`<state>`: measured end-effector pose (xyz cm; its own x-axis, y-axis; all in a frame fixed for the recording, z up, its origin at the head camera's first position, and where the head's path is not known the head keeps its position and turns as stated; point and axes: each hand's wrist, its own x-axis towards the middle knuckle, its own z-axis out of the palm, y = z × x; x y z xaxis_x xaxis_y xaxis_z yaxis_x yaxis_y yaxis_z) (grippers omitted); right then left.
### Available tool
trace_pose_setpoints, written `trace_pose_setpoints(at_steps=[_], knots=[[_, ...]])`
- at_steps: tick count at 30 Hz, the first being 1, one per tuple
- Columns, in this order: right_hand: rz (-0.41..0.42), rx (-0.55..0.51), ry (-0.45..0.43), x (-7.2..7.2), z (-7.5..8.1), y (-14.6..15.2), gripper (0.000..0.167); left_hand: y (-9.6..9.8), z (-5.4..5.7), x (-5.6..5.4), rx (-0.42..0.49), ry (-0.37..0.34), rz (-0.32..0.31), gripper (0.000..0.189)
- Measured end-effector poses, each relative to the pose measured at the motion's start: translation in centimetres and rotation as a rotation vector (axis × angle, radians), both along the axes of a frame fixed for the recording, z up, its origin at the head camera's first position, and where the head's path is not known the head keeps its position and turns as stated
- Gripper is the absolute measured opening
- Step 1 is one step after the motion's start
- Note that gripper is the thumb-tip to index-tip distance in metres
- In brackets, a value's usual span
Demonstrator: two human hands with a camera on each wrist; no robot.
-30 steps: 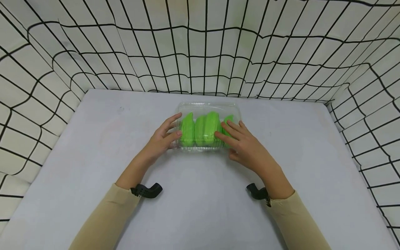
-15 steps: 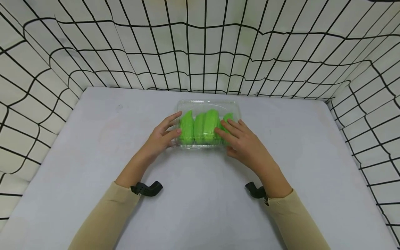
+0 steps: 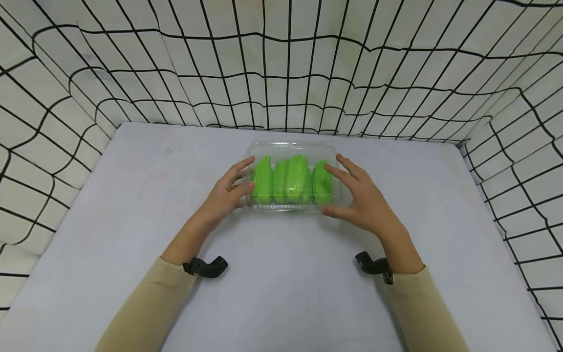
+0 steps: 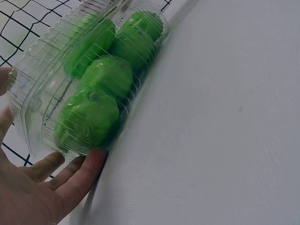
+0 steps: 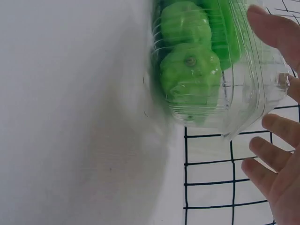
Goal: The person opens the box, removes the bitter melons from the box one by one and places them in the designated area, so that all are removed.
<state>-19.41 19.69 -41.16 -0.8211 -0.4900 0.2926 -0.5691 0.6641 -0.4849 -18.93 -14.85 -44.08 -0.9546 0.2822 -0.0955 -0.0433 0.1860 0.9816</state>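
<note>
A clear plastic clamshell box [image 3: 292,148] lies on the table, with several bright green ribbed vegetables [image 3: 298,178], pointed at one end, side by side inside it. Its lid lies over them. The left hand [image 3: 224,195] holds the left end of the box, thumb and forefinger at the lid. In the left wrist view, its lower fingers [image 4: 77,180] touch the end of the base near the tabletop. Around the right end stands the right hand [image 3: 365,198], fingers spread. Its lower fingers [image 5: 269,154] are apart from the box in the right wrist view.
The white tabletop [image 3: 281,293] surrounds the box. Black wire grid [image 3: 288,78] in front of white panels encloses the back and both sides. Each wrist wears a small black camera mount [image 3: 206,267].
The right hand has lifted off the lid and moved right to the box's end, uncovering the rightmost green vegetable. The left hand stays put, and the box is almost unmoved.
</note>
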Motion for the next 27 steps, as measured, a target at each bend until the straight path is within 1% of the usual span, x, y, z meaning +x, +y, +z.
trace_pose_setpoints(at_steps=[3,6,8,12,15,22,27], knots=[[0.011,0.019,-0.049,-0.2,-0.3,0.4,0.09,-0.1,-0.1,-0.1,-0.004,0.004,0.001,0.058],[0.034,-0.001,-0.057,-0.4,-0.9,0.4,0.085,-0.1,-0.2,-0.1,-0.006,0.006,0.002,0.059],[0.046,-0.015,-0.046,-0.5,-1.4,0.4,0.082,-0.1,-0.2,-0.1,-0.006,0.008,0.003,0.059],[0.056,-0.047,0.001,-0.5,-2.0,0.4,0.077,-0.1,-0.2,-0.1,-0.006,0.012,0.0,0.059],[0.048,-0.036,0.054,-0.5,-2.0,0.2,0.072,-0.1,-0.2,-0.1,-0.002,0.013,-0.002,0.058],[0.052,0.094,0.211,-0.3,-1.3,-0.2,0.062,0.1,0.0,0.1,0.001,0.023,0.019,0.056],[0.05,0.168,0.251,-0.1,-0.9,-0.4,0.06,0.2,0.0,0.1,0.012,0.032,0.023,0.056]])
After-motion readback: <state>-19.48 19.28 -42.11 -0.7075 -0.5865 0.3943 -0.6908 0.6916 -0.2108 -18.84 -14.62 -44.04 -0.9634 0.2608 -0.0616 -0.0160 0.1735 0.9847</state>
